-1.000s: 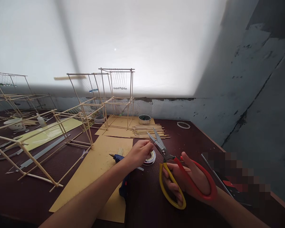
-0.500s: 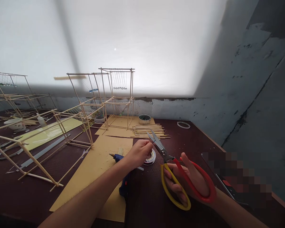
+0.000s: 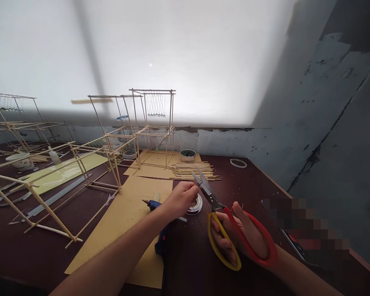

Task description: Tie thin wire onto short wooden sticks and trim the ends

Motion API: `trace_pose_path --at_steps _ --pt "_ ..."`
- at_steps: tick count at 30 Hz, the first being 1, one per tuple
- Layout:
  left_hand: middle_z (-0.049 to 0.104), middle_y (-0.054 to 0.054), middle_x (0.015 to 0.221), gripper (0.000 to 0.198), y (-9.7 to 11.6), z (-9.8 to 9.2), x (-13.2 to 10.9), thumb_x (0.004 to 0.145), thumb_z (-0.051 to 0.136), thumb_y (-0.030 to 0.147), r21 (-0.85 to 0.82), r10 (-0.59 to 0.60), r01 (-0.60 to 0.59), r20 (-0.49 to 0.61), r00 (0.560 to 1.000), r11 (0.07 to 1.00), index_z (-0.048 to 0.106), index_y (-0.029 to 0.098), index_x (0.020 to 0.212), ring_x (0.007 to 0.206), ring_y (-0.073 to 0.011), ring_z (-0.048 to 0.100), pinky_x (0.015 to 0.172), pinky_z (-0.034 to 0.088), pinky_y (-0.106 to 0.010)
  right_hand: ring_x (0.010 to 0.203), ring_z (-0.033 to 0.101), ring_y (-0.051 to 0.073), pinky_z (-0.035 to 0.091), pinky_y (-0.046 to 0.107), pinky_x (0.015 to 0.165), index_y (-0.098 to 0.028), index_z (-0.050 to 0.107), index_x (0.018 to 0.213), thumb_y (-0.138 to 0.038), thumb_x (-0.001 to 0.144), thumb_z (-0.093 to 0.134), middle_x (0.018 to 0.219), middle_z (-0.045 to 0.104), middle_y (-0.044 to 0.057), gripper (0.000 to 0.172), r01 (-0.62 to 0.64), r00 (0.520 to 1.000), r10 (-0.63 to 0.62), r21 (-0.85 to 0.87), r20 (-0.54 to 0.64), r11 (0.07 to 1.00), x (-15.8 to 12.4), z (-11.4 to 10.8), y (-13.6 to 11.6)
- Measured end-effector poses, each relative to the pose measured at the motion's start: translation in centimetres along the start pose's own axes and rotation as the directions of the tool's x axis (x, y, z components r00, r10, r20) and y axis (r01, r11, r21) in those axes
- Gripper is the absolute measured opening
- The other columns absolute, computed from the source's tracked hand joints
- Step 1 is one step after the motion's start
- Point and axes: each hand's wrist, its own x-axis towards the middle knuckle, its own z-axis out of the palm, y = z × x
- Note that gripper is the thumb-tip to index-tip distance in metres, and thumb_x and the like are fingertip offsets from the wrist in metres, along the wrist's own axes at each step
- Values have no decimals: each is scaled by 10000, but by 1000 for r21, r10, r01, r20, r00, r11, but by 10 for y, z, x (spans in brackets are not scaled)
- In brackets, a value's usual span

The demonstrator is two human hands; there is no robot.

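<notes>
My right hand (image 3: pixel 231 236) has its fingers through the yellow loop and its thumb in the red loop of a large pair of scissors (image 3: pixel 215 202). The blades are parted and point up and away, with their tips just beyond my left hand (image 3: pixel 185 199). That hand is closed in a pinch beside the blades, on what looks like a thin thread, barely visible. A white spool (image 3: pixel 197 205) lies on the table, partly hidden behind my left fingers. Below my left forearm is a blue glue gun (image 3: pixel 156 204), its nozzle facing left.
Stick frames (image 3: pixel 80 197) stand at left, and others (image 3: pixel 154 127) with hanging glass beads stand behind. Thin sticks (image 3: pixel 194 170) lie in a pile near a round tin (image 3: pixel 188 155). A yellowish board (image 3: pixel 120 230) lies under the glue gun. A coil (image 3: pixel 238 163) rests at back right.
The scissor handles have drawn slightly closer together and shifted a little left with my right hand. My left hand stays nearly in place.
</notes>
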Motion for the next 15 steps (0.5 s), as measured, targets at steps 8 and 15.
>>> trace_pose_path --at_steps 8,15 --pt "322 52 524 257 1 0 0 767 481 285 20 7 -7 -7 1000 1000 348 205 563 490 -81 276 496 210 -243 403 467 99 444 226 414 -179 471 865 -940 772 165 611 468 -24 826 -9 999 9 0 38 1000 1 -2 0" --pt "356 44 527 246 7 -1 -3 752 475 284 48 -1 1 2 1000 999 364 202 549 498 -86 301 504 240 -245 409 449 99 429 230 419 -186 462 861 -972 729 145 601 461 -27 858 -14 1000 15 -24 17 1000 1 3 -1"
